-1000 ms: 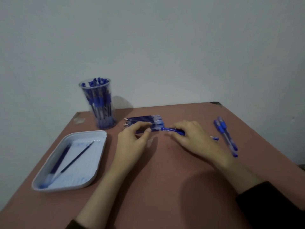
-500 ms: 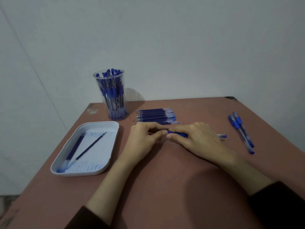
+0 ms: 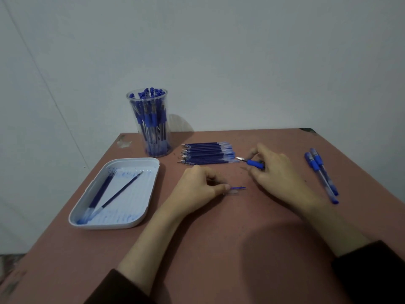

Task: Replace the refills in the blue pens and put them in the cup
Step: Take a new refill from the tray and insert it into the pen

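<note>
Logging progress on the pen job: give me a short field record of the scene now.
left hand: pinches thin blue piece, refill or barrel unclear
right hand: holds grip section, tip toward stack
cup: upright, packed full
stack: refills, right of cup
tray: two used refills inside
loose pens: two, far right

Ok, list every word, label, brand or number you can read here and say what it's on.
None can be read.
The two loose pens may bear print on their barrels: too blurred to tell.
The cup, the refills and the tray show no legible marking.
</note>
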`<state>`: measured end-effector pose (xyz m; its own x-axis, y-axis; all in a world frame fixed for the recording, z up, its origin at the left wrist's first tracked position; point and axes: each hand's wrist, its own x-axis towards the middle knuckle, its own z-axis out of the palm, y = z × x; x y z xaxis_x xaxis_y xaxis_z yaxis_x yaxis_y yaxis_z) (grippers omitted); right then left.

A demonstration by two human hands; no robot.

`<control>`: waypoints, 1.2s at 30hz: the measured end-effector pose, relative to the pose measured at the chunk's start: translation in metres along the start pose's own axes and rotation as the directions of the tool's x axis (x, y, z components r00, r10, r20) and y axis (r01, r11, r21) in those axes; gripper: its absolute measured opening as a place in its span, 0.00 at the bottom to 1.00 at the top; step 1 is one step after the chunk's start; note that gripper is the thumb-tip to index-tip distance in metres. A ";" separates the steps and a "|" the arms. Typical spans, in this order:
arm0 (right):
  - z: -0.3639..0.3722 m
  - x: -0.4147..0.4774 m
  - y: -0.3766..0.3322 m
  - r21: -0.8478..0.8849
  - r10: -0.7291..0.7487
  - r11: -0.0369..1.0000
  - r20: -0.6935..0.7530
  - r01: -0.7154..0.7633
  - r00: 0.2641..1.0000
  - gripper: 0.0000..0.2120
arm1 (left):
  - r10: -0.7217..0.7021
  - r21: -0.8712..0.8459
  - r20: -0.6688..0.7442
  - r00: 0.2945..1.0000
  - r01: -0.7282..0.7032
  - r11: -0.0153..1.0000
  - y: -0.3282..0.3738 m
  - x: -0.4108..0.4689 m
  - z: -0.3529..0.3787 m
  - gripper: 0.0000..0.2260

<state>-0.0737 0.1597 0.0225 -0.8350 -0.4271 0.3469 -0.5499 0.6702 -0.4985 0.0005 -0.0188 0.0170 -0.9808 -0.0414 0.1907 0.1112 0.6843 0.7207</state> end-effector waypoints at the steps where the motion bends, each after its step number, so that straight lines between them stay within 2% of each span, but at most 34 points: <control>1: 0.001 0.000 -0.001 0.043 -0.010 0.999 -0.020 0.011 1.000 0.08 | 0.006 0.011 0.026 1.000 -0.006 1.000 0.000 0.000 0.001 0.03; 4: 0.002 -0.002 -0.006 0.116 -0.037 0.992 -0.047 0.043 0.998 0.06 | -0.012 -0.035 -0.005 1.000 0.012 0.999 0.000 0.001 0.000 0.03; 6: 0.004 -0.004 -0.010 0.224 -0.033 0.974 -0.030 0.039 0.999 0.06 | -0.037 -0.178 -0.102 0.994 0.019 0.984 0.001 0.002 0.001 0.05; 7: 0.006 -0.005 -0.013 0.331 -0.022 0.944 0.004 0.019 1.000 0.06 | -0.056 -0.309 -0.122 0.991 0.016 0.951 0.002 0.003 0.001 0.07; 8: 0.006 -0.005 -0.016 0.454 -0.012 0.891 0.053 -0.013 0.998 0.06 | -0.082 -0.483 -0.101 0.991 0.023 0.876 0.004 0.003 0.001 0.08; 9: 0.007 -0.006 -0.019 0.569 -0.002 0.820 0.111 -0.062 0.994 0.06 | -0.104 -0.660 -0.051 0.993 0.045 0.750 0.008 0.001 0.002 0.09; 10: 0.008 -0.005 -0.021 0.653 0.007 0.748 0.174 -0.120 0.985 0.08 | -0.115 -0.793 0.008 0.993 0.077 0.605 0.011 0.001 0.003 0.11; 11: 0.008 -0.005 -0.023 0.704 0.010 0.688 0.234 -0.176 0.972 0.11 | -0.109 -0.858 0.047 0.993 0.096 0.505 0.011 0.001 0.005 0.12; 13: 0.006 -0.005 -0.028 0.750 0.003 0.612 0.317 -0.253 0.948 0.20 | -0.095 -0.879 0.047 0.994 0.086 0.468 0.011 0.003 0.008 0.13; 16: 0.008 -0.006 -0.031 0.784 0.012 0.568 0.298 -0.252 0.955 0.18 | -0.124 -0.904 -0.015 0.992 0.039 0.425 0.015 0.005 0.008 0.11; 19: 0.014 -0.006 -0.034 0.780 0.019 0.615 0.134 -0.117 0.991 0.06 | -0.193 -0.938 -0.072 0.979 -0.001 0.345 0.019 0.005 0.008 0.05; 22: 0.022 -0.007 -0.034 0.693 -0.011 0.720 0.007 0.003 1.000 0.05 | -0.264 -0.950 -0.087 0.961 0.000 0.313 0.020 0.006 0.008 0.03; 28: 0.027 -0.002 -0.029 0.588 0.081 0.809 -0.109 -0.001 0.991 0.03 | -0.216 -0.990 0.021 0.976 0.050 0.130 0.027 0.007 0.005 0.12; 31: 0.026 -0.001 -0.024 0.548 0.103 0.836 -0.142 -0.009 0.984 0.04 | -0.259 -0.990 0.030 0.965 0.065 0.129 0.027 0.006 0.003 0.13; 36: 0.021 0.000 -0.025 0.600 0.083 0.800 -0.137 0.016 0.987 0.04 | -0.283 -0.978 -0.018 0.959 0.042 0.206 0.023 0.005 0.002 0.14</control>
<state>-0.0608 0.1303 0.0186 -0.8670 -0.2831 0.4100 -0.4652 0.1652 -0.8697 -0.0025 -0.0014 0.0330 -0.9690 -0.2469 -0.0089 0.1385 -0.5727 0.8080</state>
